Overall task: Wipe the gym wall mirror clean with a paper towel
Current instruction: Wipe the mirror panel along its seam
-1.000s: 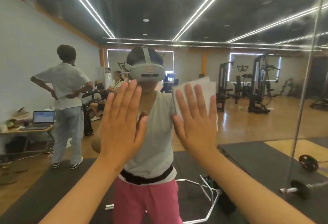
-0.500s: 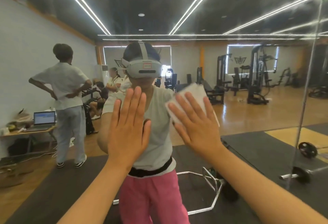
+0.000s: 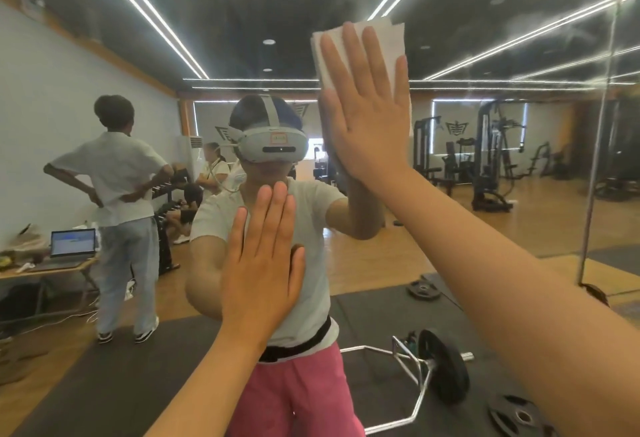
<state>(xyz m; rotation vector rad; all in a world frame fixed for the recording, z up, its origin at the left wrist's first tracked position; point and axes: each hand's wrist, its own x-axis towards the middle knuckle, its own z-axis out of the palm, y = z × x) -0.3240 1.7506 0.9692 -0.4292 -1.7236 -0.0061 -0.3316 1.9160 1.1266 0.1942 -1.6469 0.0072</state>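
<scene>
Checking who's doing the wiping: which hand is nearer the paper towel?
Right. The right hand presses the paper towel flat on the mirror; the left hand lies lower, apart from it.

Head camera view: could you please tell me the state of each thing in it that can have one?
mirror, hazy smears at upper right.
right hand, fingers straight, pressing the paper towel high on the glass.
paper towel, folded flat, pinned under the right hand.
left hand, flat, fingers together, palm on the mirror lower down.
laptop, reflected, lid open, screen lit.
</scene>
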